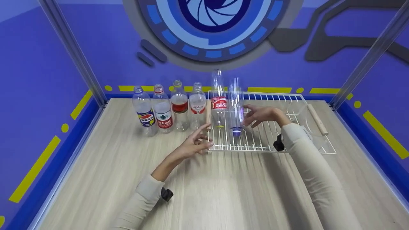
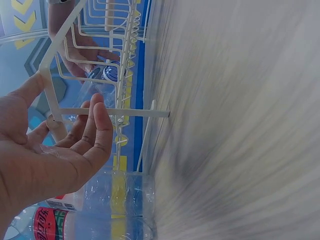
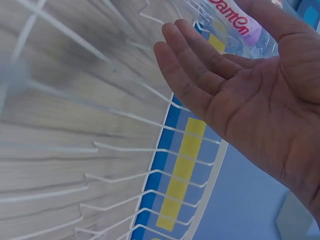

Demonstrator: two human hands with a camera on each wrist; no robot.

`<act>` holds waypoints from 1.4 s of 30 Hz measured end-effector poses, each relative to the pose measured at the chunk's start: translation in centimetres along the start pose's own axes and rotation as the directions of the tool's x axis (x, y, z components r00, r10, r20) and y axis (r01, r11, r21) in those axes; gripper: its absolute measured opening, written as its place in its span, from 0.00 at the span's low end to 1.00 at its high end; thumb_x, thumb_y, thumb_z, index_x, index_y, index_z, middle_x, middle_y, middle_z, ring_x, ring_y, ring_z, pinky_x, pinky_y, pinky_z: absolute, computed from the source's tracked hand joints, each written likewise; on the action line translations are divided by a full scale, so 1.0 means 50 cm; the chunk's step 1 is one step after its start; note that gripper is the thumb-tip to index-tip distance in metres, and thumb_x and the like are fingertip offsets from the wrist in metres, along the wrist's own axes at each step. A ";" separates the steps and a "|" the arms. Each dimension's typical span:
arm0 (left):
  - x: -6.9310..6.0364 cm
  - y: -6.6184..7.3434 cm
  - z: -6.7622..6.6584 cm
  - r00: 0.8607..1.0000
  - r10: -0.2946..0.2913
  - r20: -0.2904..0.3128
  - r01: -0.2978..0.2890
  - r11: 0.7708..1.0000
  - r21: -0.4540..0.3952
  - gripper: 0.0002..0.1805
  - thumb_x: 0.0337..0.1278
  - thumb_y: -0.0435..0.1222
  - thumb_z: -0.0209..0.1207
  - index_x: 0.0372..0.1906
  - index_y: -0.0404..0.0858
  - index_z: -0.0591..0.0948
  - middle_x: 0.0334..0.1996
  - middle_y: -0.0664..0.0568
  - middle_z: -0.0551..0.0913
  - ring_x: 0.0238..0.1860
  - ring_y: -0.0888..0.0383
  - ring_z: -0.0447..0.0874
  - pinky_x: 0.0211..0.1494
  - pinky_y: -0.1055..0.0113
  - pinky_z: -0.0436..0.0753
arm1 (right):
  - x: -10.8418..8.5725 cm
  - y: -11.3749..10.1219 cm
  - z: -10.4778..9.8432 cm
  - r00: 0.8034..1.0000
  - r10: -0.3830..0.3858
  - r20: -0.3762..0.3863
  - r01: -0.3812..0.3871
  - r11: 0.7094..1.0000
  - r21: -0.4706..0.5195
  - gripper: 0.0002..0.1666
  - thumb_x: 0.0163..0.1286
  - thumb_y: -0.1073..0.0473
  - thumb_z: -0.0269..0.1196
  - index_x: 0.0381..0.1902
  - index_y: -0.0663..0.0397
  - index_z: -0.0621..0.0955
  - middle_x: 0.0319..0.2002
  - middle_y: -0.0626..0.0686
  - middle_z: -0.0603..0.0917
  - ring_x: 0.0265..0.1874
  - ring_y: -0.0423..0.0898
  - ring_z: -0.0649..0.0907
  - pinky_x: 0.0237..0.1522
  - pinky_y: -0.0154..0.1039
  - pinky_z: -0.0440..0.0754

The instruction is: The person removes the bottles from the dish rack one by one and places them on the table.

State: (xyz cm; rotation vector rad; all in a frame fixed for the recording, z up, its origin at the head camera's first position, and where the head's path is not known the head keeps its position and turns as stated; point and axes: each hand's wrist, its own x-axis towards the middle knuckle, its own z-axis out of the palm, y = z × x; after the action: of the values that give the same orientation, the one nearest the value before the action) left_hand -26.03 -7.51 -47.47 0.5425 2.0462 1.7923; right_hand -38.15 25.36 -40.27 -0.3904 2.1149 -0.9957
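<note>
My right hand holds the side of a clear plastic bottle between thumb and index finger. The bottle stands upside down among the wires of a white wire rack, its purple cap low; its pink label shows in the right wrist view. Left of it, a clear bottle with a red label also stands inverted in the rack, yellow ring downward. My left hand rests against the rack's front left corner, fingers loosely bent beside the wooden handle.
Left of the rack stand several uncapped clear bottles, among them one with a blue label and one with a red-and-white label. Another wooden handle is at the rack's right end. Blue walls enclose the wooden table.
</note>
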 end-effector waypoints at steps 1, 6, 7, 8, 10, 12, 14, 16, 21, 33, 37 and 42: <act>0.000 -0.001 0.001 1.000 0.004 0.001 -0.004 1.000 -0.004 0.43 0.68 0.38 0.64 0.81 0.55 0.56 0.61 0.30 0.74 0.45 0.55 0.81 0.43 0.63 0.82 | 0.003 -0.003 0.002 1.000 0.008 0.002 -0.008 1.000 0.013 0.56 0.75 0.62 0.61 0.82 0.56 0.35 0.74 0.76 0.60 0.68 0.69 0.73 0.70 0.59 0.73; -0.002 0.000 0.002 1.000 -0.007 0.005 0.007 1.000 -0.020 0.43 0.69 0.38 0.63 0.81 0.56 0.55 0.60 0.35 0.75 0.47 0.52 0.82 0.42 0.64 0.81 | 0.015 -0.016 0.008 0.999 0.032 0.007 -0.032 0.999 0.031 0.64 0.74 0.58 0.64 0.81 0.53 0.28 0.75 0.76 0.58 0.68 0.67 0.74 0.70 0.58 0.74; -0.002 0.000 0.002 1.000 -0.012 0.007 0.012 1.000 -0.021 0.43 0.69 0.38 0.63 0.81 0.56 0.55 0.60 0.36 0.76 0.48 0.52 0.82 0.42 0.64 0.81 | 0.017 -0.018 0.010 0.999 0.034 0.008 -0.035 0.999 0.032 0.65 0.73 0.57 0.65 0.81 0.53 0.26 0.75 0.76 0.58 0.67 0.66 0.75 0.70 0.57 0.75; -0.002 0.001 0.002 1.000 -0.017 0.007 0.017 1.000 -0.021 0.43 0.69 0.38 0.63 0.82 0.57 0.55 0.61 0.37 0.75 0.48 0.52 0.82 0.43 0.64 0.81 | 0.019 -0.019 0.011 0.999 0.035 0.009 -0.035 0.999 0.034 0.66 0.73 0.57 0.65 0.80 0.52 0.25 0.75 0.75 0.58 0.66 0.64 0.76 0.69 0.57 0.75; -0.001 0.000 0.001 1.000 -0.021 0.008 0.021 1.000 -0.016 0.43 0.69 0.38 0.62 0.82 0.57 0.55 0.62 0.37 0.74 0.48 0.53 0.81 0.44 0.63 0.82 | 0.023 -0.020 0.012 0.999 0.034 0.013 -0.035 0.999 0.039 0.67 0.74 0.56 0.65 0.80 0.51 0.23 0.75 0.75 0.59 0.63 0.61 0.79 0.69 0.55 0.76; 0.000 -0.001 -0.001 1.000 -0.025 0.006 0.025 1.000 -0.011 0.43 0.70 0.38 0.62 0.81 0.58 0.55 0.62 0.36 0.73 0.47 0.56 0.80 0.44 0.62 0.82 | 0.025 -0.020 0.013 0.999 0.030 0.019 -0.031 0.999 0.044 0.67 0.74 0.56 0.64 0.79 0.50 0.22 0.75 0.75 0.59 0.61 0.58 0.80 0.68 0.54 0.77; -0.002 -0.002 -0.001 1.000 -0.023 0.001 0.023 1.000 -0.007 0.43 0.69 0.38 0.62 0.81 0.58 0.55 0.62 0.37 0.73 0.46 0.57 0.80 0.45 0.61 0.82 | 0.024 -0.019 0.013 0.999 0.024 0.021 -0.025 0.998 0.052 0.66 0.75 0.57 0.63 0.79 0.50 0.22 0.75 0.75 0.59 0.60 0.57 0.82 0.69 0.54 0.76; -0.002 -0.003 0.000 1.000 -0.016 -0.002 0.016 1.000 -0.005 0.43 0.69 0.38 0.63 0.81 0.58 0.55 0.61 0.36 0.73 0.45 0.57 0.81 0.45 0.60 0.83 | 0.022 -0.018 0.013 1.000 0.021 0.014 -0.022 0.998 0.056 0.66 0.74 0.57 0.63 0.79 0.50 0.22 0.75 0.75 0.60 0.59 0.57 0.83 0.68 0.53 0.77; -0.003 -0.003 0.001 1.000 -0.008 -0.005 0.008 1.000 0.007 0.42 0.69 0.38 0.63 0.81 0.57 0.55 0.59 0.37 0.76 0.45 0.57 0.82 0.44 0.61 0.82 | 0.013 -0.011 0.012 0.999 0.032 0.011 -0.032 0.999 0.043 0.67 0.75 0.55 0.64 0.79 0.51 0.21 0.74 0.74 0.62 0.62 0.59 0.81 0.70 0.54 0.75; -0.002 0.004 -0.004 1.000 -0.014 -0.002 0.014 1.000 0.000 0.41 0.71 0.38 0.60 0.81 0.58 0.55 0.63 0.35 0.72 0.45 0.57 0.80 0.43 0.62 0.81 | -0.038 -0.012 -0.015 0.998 0.033 -0.046 -0.029 0.997 0.074 0.62 0.76 0.55 0.62 0.81 0.51 0.27 0.70 0.74 0.70 0.62 0.62 0.81 0.68 0.55 0.77; -0.003 0.004 -0.003 1.000 -0.022 0.006 0.022 1.000 -0.009 0.41 0.72 0.38 0.60 0.82 0.57 0.54 0.64 0.33 0.71 0.46 0.57 0.80 0.45 0.62 0.81 | -0.061 -0.002 -0.021 0.996 0.025 -0.089 -0.011 0.989 0.150 0.58 0.78 0.56 0.59 0.82 0.52 0.30 0.69 0.75 0.68 0.55 0.56 0.85 0.64 0.53 0.80; -0.002 0.001 0.001 1.000 -0.030 0.010 0.030 1.000 -0.008 0.41 0.72 0.38 0.60 0.82 0.58 0.54 0.65 0.32 0.70 0.47 0.58 0.80 0.46 0.61 0.81 | -0.094 0.019 -0.028 0.986 0.006 -0.166 0.037 0.966 0.255 0.52 0.79 0.55 0.57 0.82 0.53 0.36 0.61 0.67 0.75 0.46 0.48 0.88 0.56 0.47 0.86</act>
State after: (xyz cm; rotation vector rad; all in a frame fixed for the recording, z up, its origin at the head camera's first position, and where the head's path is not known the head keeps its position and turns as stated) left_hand -25.93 -7.51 -47.40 0.5149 2.0293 1.7762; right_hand -36.01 29.28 -38.05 -0.2006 2.0932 -1.3339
